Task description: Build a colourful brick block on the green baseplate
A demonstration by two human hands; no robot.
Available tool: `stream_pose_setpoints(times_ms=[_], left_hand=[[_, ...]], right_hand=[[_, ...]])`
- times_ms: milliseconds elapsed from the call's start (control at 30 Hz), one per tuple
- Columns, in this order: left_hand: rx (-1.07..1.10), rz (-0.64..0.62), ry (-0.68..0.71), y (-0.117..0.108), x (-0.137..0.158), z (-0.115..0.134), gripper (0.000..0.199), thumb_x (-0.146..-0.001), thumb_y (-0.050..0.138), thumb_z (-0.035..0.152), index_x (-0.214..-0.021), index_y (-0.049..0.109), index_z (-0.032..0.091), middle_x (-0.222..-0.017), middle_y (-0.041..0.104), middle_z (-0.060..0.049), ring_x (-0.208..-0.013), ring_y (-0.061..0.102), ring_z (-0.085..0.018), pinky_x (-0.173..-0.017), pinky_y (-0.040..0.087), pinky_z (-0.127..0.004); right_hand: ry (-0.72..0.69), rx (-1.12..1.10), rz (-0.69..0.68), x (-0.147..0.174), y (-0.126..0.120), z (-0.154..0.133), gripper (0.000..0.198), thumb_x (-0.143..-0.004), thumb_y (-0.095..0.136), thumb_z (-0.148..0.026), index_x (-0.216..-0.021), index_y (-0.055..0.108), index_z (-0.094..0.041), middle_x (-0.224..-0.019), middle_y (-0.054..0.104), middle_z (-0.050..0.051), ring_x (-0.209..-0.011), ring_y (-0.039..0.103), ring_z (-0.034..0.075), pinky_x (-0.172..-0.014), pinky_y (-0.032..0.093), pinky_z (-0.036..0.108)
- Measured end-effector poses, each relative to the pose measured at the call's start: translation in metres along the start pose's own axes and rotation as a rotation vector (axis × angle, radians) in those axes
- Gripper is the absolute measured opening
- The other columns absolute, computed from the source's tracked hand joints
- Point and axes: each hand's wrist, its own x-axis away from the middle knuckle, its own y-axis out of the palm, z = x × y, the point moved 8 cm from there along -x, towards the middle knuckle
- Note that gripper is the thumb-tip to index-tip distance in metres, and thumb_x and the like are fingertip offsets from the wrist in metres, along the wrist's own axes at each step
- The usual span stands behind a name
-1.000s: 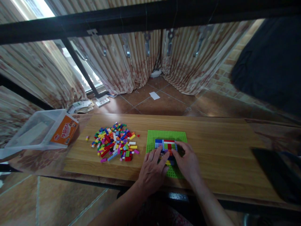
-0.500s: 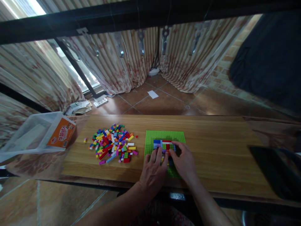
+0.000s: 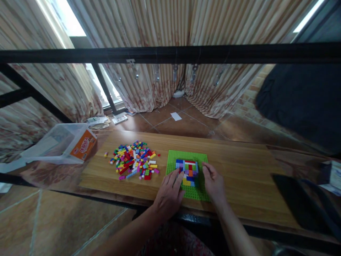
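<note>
A green studded baseplate [image 3: 198, 193] lies on the wooden table. Near its middle sits a flat patch of toy building bricks [image 3: 190, 168] in blue, red, white, orange, yellow and purple. My left hand [image 3: 170, 192] rests over the plate's left part, fingers stretched out and their tips at the left side of the bricks, hiding some of them. Above the plate's right edge is my right hand [image 3: 214, 183], apart from the bricks. Its fingers are curled, with thumb and forefinger tips close together; anything between them is too small to make out.
Loose bricks [image 3: 135, 160] lie in a heap left of the baseplate. A clear plastic bin [image 3: 60, 142] with an orange label stands at the table's left end. A dark flat object [image 3: 295, 199] lies at the right end. A black metal bar [image 3: 165, 55] crosses in front of the curtains.
My right hand has drawn off the bricks to the right. My left hand has shifted slightly left and down, uncovering more of the bricks. The camera's view has tilted up.
</note>
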Motion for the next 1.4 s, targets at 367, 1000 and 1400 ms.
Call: stream_pose_setpoints(times_ms=[367,1000,1400], left_hand=[[0.051,0.050,-0.093,-0.026,0.052,-0.023,0.044,-0.089,0.044,0.014,-0.133,0.042,0.018,-0.135,0.049,-0.013,-0.123,0.047,-0.023,-0.102,0.044,-0.043],[-0.348,0.280,-0.424,-0.071,0.045,-0.092,0.021,-0.084,0.057,0.025,-0.104,0.057,0.019,-0.095,0.064,-0.008,-0.090,0.061,-0.025,-0.080,0.050,-0.037],[-0.296,0.276,-0.298,-0.066,0.047,-0.096,0.021,-0.089,0.047,0.019,-0.106,0.059,0.017,-0.109,0.063,-0.010,-0.103,0.059,-0.024,-0.091,0.049,-0.040]], right_hand=[[-0.439,0.452,-0.087,-0.030,0.062,-0.083,0.044,-0.092,0.040,-0.040,-0.125,0.054,-0.014,-0.128,0.055,0.018,-0.121,0.047,0.029,-0.099,0.036,0.051],[-0.227,-0.070,0.124,-0.030,0.032,-0.058,0.039,-0.090,0.042,-0.044,-0.097,0.068,-0.016,-0.100,0.070,0.011,-0.096,0.063,0.021,-0.091,0.046,0.040],[0.046,-0.134,0.247,0.032,-0.032,-0.013,0.035,-0.084,0.054,-0.046,-0.087,0.070,-0.015,-0.089,0.072,0.011,-0.086,0.066,0.023,-0.083,0.049,0.038]])
